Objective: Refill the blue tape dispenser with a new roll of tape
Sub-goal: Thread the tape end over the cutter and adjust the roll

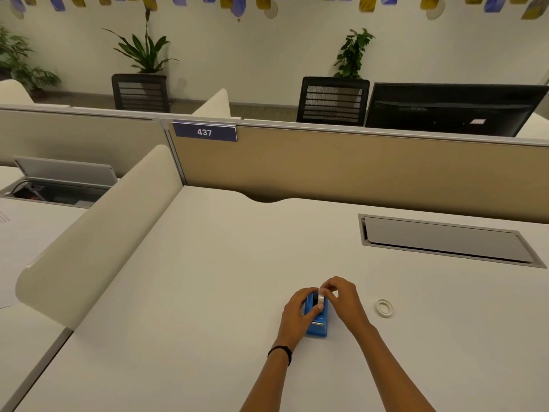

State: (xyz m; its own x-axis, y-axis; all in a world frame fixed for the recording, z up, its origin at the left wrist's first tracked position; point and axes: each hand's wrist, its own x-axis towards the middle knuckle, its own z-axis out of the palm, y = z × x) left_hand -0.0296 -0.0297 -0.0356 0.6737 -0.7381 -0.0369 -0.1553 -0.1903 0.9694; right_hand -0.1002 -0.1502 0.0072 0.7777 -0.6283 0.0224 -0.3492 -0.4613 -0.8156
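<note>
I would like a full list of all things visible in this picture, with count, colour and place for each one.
tape dispenser: 1, blue, on desk, between both hands
tape roll: 1, whitish, at top of dispenser, in the fingers
second tape roll: 1, whitish, flat on desk, right of hands
desk: 1, white, foreground
cable hatch: 1, grey, desk, far right
number sign: 1, blue, reads 437, on partition
partition: 1, tan, behind desk
chairs: 2, black, beyond partition
monitor: 1, black, far right
plants: several, green, by wall
wristband: 1, black, left wrist
left hand: 1, on dispenser
right hand: 1, on tape roll
</note>
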